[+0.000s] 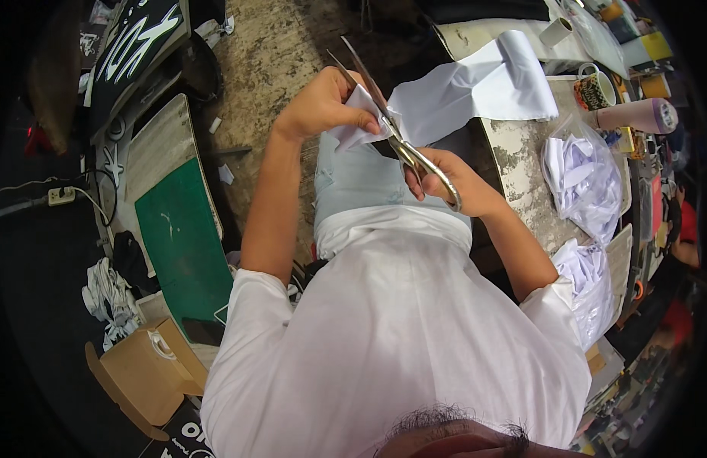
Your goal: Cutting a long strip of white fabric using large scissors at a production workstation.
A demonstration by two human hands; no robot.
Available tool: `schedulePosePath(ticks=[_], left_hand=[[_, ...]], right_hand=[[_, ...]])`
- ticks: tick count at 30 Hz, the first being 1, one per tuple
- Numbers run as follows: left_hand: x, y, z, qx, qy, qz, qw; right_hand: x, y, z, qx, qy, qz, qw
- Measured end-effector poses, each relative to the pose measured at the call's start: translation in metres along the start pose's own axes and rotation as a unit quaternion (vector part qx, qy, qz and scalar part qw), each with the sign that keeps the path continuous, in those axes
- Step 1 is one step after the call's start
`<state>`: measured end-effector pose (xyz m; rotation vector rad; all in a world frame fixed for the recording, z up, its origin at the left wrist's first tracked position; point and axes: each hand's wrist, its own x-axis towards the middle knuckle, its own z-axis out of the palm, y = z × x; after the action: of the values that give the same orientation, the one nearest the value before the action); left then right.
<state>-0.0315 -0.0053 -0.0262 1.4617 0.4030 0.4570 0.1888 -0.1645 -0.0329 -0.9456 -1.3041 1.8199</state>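
Note:
My left hand [323, 107] pinches the end of a white fabric strip [491, 84], with its thumb pressed on the cloth. My right hand [452, 183] grips a pair of large silver scissors [405, 151], fingers in the handles. The long blades point up and to the left over the cloth beside my left fingers, slightly parted at the tips. The rest of the strip stretches to the right toward the table, ending in a loose roll. Whether the blades are cutting into the cloth I cannot tell.
A worn table [510, 195] at right holds bags of white cloth [582, 175], a mug [595, 90] and a pink bottle [636, 114]. At left lie a green mat [174, 244], an open cardboard box [147, 374] and a power socket [61, 195]. Someone in red is at the far right [685, 244].

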Motion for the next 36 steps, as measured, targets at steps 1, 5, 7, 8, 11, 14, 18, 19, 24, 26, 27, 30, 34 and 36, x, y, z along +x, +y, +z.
schedulePosePath(ticks=[1, 5, 7, 8, 11, 14, 18, 19, 24, 26, 27, 30, 34, 36], left_hand=[[-0.002, 0.0, -0.002, -0.002, 0.005, -0.01, 1.0], [-0.007, -0.001, -0.007, 0.006, -0.009, -0.008, 1.0], [-0.01, 0.004, -0.007, 0.003, 0.001, -0.001, 1.0], [-0.009, 0.0, -0.014, 0.004, -0.002, -0.001, 1.0], [-0.017, -0.008, -0.037, -0.01, 0.03, 0.113, 0.993], [-0.025, 0.006, -0.053, -0.126, 0.077, 0.116, 0.982], [-0.029, 0.018, -0.065, -0.124, 0.072, 0.128, 0.981], [-0.029, 0.021, -0.063, -0.123, 0.068, 0.125, 0.982], [-0.046, 0.031, -0.049, -0.122, 0.04, 0.132, 0.983], [-0.063, 0.032, -0.05, -0.134, 0.037, 0.119, 0.983], [-0.07, 0.029, -0.05, -0.131, 0.041, 0.116, 0.984], [-0.087, 0.017, -0.05, -0.036, 0.129, 0.092, 0.987], [-0.097, -0.004, -0.041, -0.045, 0.158, 0.013, 0.986], [-0.101, -0.013, -0.042, -0.045, 0.157, 0.016, 0.986]], right_hand=[[-0.001, -0.004, -0.001, 0.0, -0.001, 0.001, 1.0], [-0.005, -0.013, 0.002, -0.051, 0.0, 0.109, 0.993], [-0.005, -0.006, 0.002, -0.067, 0.004, 0.108, 0.992], [-0.005, 0.0, 0.001, -0.052, -0.005, 0.023, 0.998], [-0.007, 0.0, -0.003, -0.021, -0.043, -0.092, 0.995], [-0.016, 0.012, -0.009, -0.027, -0.157, -0.039, 0.987], [-0.008, 0.024, 0.021, 0.005, -0.216, 0.013, 0.976], [-0.003, 0.03, 0.029, 0.008, -0.212, 0.011, 0.977], [0.03, 0.054, 0.048, 0.111, -0.151, 0.002, 0.982], [0.034, 0.048, 0.045, 0.123, -0.136, -0.018, 0.983], [0.036, 0.045, 0.045, 0.134, -0.122, -0.037, 0.983], [0.032, 0.03, 0.04, 0.094, -0.109, -0.025, 0.989], [0.03, 0.01, 0.03, 0.002, -0.077, 0.003, 0.997], [0.028, 0.002, 0.026, -0.046, -0.061, 0.012, 0.997]])
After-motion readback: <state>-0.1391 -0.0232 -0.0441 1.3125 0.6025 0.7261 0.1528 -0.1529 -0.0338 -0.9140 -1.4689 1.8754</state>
